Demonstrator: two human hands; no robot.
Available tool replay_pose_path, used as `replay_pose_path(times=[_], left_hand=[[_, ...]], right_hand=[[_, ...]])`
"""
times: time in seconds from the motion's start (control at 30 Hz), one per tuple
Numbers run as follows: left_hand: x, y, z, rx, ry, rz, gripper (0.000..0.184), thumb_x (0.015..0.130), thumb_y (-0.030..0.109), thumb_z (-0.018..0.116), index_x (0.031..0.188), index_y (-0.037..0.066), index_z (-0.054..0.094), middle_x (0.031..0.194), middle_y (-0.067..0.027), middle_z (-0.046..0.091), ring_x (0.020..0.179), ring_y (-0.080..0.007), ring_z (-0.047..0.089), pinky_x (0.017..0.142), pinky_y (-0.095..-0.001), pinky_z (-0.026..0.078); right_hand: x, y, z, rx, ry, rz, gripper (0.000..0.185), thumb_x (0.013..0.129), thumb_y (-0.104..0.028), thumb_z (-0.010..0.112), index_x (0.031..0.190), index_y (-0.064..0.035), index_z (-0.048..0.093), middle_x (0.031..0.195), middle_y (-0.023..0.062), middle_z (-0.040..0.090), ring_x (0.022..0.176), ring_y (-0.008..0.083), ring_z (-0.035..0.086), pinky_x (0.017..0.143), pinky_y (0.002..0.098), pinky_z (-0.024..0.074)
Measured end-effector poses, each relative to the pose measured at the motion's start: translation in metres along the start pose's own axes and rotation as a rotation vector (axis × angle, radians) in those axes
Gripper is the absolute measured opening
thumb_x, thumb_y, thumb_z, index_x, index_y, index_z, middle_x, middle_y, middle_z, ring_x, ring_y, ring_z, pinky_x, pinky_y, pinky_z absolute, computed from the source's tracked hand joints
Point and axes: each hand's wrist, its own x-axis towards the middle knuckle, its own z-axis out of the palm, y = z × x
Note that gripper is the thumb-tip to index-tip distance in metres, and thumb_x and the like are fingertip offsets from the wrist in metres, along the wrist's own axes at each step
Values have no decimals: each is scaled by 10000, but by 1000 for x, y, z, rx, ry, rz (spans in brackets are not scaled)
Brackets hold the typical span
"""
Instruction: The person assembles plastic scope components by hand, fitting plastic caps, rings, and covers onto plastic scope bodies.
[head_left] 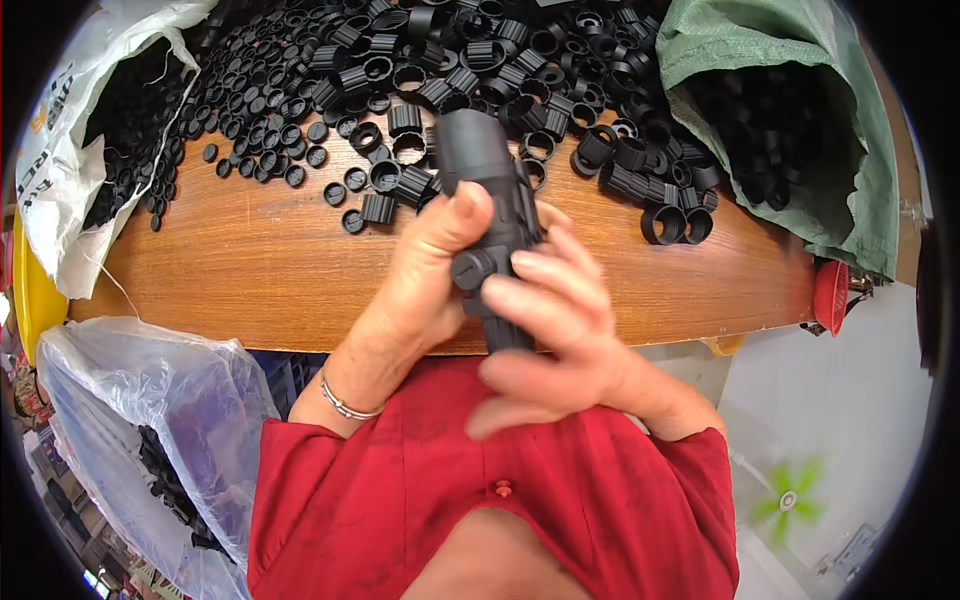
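My left hand (425, 260) is closed around a black plastic tube that looks like a scope (478, 150), its thumb lying along the top. The tube is held tilted above the near part of the table, wide end away from me. A round slotted knob (472, 268) sticks out on its side. My right hand (565, 325) is at the tube's near right side, fingers apart and partly blurred by motion. Whether its fingertips touch the tube I cannot tell.
Many black ribbed rings (405, 120) and small round caps (270, 140) cover the back of the wooden table (290, 270). A white sack (60, 170) and a green sack (850, 190) hold more black parts at either side. A clear plastic bag (190, 400) hangs at the lower left.
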Motion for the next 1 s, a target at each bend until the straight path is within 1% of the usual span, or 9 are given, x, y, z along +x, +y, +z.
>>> replay_pose_path(times=[0.17,0.23,0.27,0.33,0.37,0.57,0.63,0.8,1.0], left_hand=[[-11,-18,11,102,-69,-281,845,850,698,592,1327,13,464,1140,-123,619,1060,-208,635,871,-340,538],[-10,-24,13,226,-176,-271,912,872,708,544,1388,-34,429,1241,-150,621,1157,-241,598,1040,-397,448],[-5,-31,-7,240,-308,-357,771,936,562,589,1389,-44,445,1266,-141,614,1208,-220,564,1083,-378,396],[-8,-16,4,529,-335,-491,510,903,302,689,1270,-36,581,1213,-107,648,1145,-171,589,1020,-313,436],[-10,-14,5,657,-332,-539,437,879,241,720,1214,-26,631,1164,-91,669,1102,-147,602,981,-291,455],[-13,-7,16,851,-348,-542,343,850,210,765,1110,-2,692,980,-20,684,922,-81,604,840,-241,479],[-14,-9,11,804,-329,-541,333,848,203,771,1099,-2,693,978,-15,684,917,-79,606,839,-235,479],[-10,-14,-1,775,-309,-546,300,842,181,780,1072,7,699,988,-20,690,916,-81,610,842,-237,484],[-16,-17,-3,694,-217,-436,233,830,153,784,989,10,693,952,-31,684,896,-91,618,826,-243,494]], right_hand=[[-2,5,-31,-90,-118,-50,415,701,-135,786,1100,-111,674,1230,124,638,1139,288,615,1025,516,460],[5,3,-55,23,-12,163,417,725,-74,773,1117,-76,633,1182,128,649,1086,256,626,963,445,489],[11,-2,-59,185,207,391,419,737,-44,766,1126,-59,612,1157,131,654,1059,241,632,931,409,504],[9,6,-63,257,352,674,427,761,17,753,1144,-23,570,1109,135,664,1007,209,643,869,338,533],[-3,18,-67,81,183,758,421,786,31,731,1161,-28,547,1118,139,661,1017,201,635,896,335,519],[-16,28,-57,548,595,725,381,823,24,699,1155,-30,519,1122,138,659,1077,205,615,968,346,477],[-29,33,-53,51,148,777,386,823,30,687,1161,-20,507,1110,154,661,1054,219,630,949,356,493],[-19,31,-52,417,457,711,378,827,42,689,1147,-16,497,1118,171,668,1058,203,628,958,344,486],[-23,36,-54,350,291,879,312,857,3,664,1134,-13,522,1117,177,668,1063,226,643,975,375,500]])
